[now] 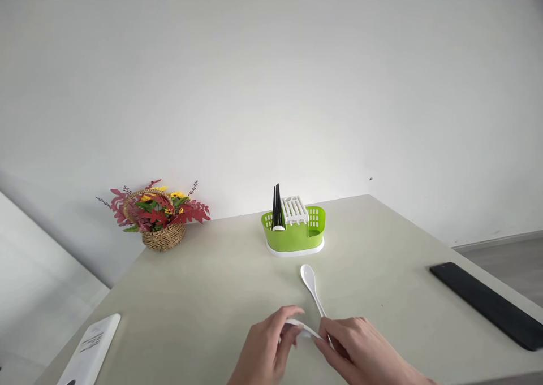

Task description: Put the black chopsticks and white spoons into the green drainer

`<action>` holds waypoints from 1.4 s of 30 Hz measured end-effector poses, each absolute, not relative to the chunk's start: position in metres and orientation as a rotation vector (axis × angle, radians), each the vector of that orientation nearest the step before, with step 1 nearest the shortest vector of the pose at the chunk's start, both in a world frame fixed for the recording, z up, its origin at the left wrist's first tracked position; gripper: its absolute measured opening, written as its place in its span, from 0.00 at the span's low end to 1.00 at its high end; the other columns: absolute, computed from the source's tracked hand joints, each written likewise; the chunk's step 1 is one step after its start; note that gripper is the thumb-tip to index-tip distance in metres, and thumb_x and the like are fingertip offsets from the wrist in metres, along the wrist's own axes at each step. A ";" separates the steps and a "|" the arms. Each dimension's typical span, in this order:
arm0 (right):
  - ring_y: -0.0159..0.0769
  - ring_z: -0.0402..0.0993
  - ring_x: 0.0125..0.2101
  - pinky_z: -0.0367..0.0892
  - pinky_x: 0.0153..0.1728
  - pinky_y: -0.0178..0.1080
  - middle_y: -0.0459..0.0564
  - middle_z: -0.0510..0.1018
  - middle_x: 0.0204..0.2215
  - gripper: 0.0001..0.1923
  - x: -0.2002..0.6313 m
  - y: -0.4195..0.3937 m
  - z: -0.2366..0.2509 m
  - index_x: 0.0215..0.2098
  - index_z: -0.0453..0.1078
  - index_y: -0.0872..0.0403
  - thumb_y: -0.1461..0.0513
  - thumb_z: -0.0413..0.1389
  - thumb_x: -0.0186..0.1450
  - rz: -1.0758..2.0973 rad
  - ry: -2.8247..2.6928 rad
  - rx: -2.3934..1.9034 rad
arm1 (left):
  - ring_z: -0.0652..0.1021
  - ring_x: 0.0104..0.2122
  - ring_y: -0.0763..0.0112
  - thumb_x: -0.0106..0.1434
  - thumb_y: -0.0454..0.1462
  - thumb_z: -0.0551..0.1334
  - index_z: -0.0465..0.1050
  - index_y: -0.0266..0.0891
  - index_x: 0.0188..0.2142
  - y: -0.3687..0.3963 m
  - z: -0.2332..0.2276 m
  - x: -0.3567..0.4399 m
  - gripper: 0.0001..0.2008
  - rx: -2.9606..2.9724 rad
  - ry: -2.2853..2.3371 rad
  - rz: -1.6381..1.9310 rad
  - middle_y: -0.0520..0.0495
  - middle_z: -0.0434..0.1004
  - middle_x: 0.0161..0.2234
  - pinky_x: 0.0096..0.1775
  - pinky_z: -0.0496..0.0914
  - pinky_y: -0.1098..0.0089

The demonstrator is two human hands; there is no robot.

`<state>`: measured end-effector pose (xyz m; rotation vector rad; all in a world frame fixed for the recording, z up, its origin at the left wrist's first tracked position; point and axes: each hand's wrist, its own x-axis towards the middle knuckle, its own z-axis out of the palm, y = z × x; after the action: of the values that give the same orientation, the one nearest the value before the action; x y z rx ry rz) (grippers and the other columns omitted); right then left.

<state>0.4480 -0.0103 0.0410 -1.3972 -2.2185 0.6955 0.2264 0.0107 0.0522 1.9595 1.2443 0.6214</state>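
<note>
A white spoon (309, 277) points away from me, its bowl facing up; its handle runs back into my right hand (350, 340), whose fingers are closed round it. My left hand (269, 342) is closed on a curved white piece (306, 327) that looks like a second spoon, its wider end between thumb and fingers. The narrow end of this piece reaches my right thumb and fingers, which partly hide it. Beyond the hands stands a green cutlery holder (292, 239) on a white base, with black chopsticks (276, 207) upright at its left and a white slotted rack (294, 210) in the middle.
A wicker basket (163, 239) of artificial flowers sits at the table's back left. A white flat box (90, 348) with printed text lies at the left edge. On the right is a long black object (486, 303). The table (212, 283) meets a pale wall behind.
</note>
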 end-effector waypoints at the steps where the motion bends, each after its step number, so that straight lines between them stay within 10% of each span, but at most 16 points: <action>1: 0.30 0.62 0.19 0.52 0.24 0.34 0.40 0.69 0.19 0.18 0.449 -0.010 0.045 0.28 0.63 0.49 0.53 0.45 0.74 0.741 -2.211 -1.379 | 0.75 0.26 0.66 0.73 0.53 0.50 0.76 0.49 0.52 0.011 0.058 0.226 0.22 1.989 1.224 0.587 0.48 0.80 0.30 0.33 0.71 0.70; 8: 0.33 0.67 0.26 0.62 0.27 0.32 0.42 0.71 0.26 0.17 0.491 0.009 0.028 0.44 0.69 0.46 0.48 0.43 0.75 0.772 -1.799 -1.357 | 0.75 0.24 0.68 0.72 0.55 0.51 0.76 0.43 0.44 0.035 0.080 0.187 0.23 1.819 1.435 0.940 0.51 0.73 0.23 0.27 0.69 0.73; 16: 0.37 0.72 0.25 0.66 0.28 0.36 0.45 0.76 0.27 0.19 0.548 0.035 -0.052 0.40 0.67 0.46 0.45 0.44 0.73 0.575 -1.603 -1.645 | 0.74 0.23 0.74 0.74 0.45 0.47 0.65 0.42 0.54 0.110 0.112 0.164 0.16 1.948 1.687 1.402 0.45 0.78 0.42 0.27 0.69 0.73; 26: 0.37 0.73 0.27 0.65 0.31 0.35 0.43 0.77 0.27 0.18 0.543 0.033 -0.068 0.41 0.68 0.45 0.46 0.43 0.73 0.572 -1.659 -1.732 | 0.80 0.46 0.60 0.61 0.20 0.51 0.62 0.43 0.58 0.185 0.113 0.187 0.28 2.794 1.926 0.661 0.41 0.77 0.51 0.37 0.71 0.68; 35: 0.37 0.72 0.27 0.65 0.31 0.35 0.43 0.77 0.26 0.17 0.544 0.033 -0.066 0.40 0.69 0.45 0.47 0.43 0.72 0.565 -1.666 -1.744 | 0.81 0.42 0.64 0.57 0.17 0.51 0.65 0.46 0.58 0.202 0.098 0.214 0.34 2.931 1.728 0.423 0.44 0.76 0.51 0.39 0.73 0.69; 42: 0.37 0.72 0.26 0.65 0.30 0.35 0.44 0.77 0.26 0.18 0.544 0.034 -0.068 0.39 0.70 0.46 0.47 0.44 0.72 0.545 -1.658 -1.737 | 0.74 0.54 0.54 0.62 0.25 0.55 0.57 0.40 0.65 0.183 0.070 0.204 0.32 2.895 1.570 1.178 0.34 0.67 0.57 0.51 0.72 0.57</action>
<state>0.5445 0.0339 -0.0683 -1.7370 -1.6584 0.5450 0.2038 0.1825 0.0700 2.8951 1.5703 1.1784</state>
